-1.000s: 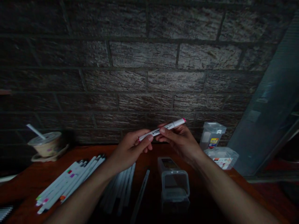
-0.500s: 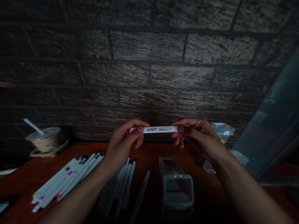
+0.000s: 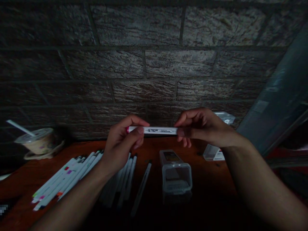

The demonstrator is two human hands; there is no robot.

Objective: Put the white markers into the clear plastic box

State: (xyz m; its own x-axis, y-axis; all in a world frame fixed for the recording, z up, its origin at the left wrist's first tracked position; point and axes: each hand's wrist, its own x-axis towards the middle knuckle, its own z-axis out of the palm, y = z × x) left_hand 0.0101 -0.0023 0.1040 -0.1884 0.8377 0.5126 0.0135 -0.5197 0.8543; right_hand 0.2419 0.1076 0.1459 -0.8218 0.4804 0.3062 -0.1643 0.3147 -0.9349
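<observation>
A white marker (image 3: 160,130) with a pink end and black print is held level above the table. My left hand (image 3: 124,138) pinches it near the pink end, thumb in front. My right hand (image 3: 199,128) grips the other end between thumb and fingers, hiding that tip. Below, several white markers (image 3: 64,179) with coloured ends lie side by side at the left, and a second group (image 3: 127,179) lies partly behind my left forearm. One single marker (image 3: 141,189) rests apart from them. Right of it, a clear plastic case (image 3: 176,178) lies with its open end towards me.
A drink cup (image 3: 37,141) with a straw stands in a holder at the far left. Another clear plastic container (image 3: 211,152) is partly behind my right arm. A brick wall (image 3: 144,64) rises behind the wooden table (image 3: 96,146), with a grey post (image 3: 267,93) at the right.
My view has tilted down and shifted a little. My right hand has slid outward along the marker's end, and the pink end shows more at my left hand. Both hands still hold it.
</observation>
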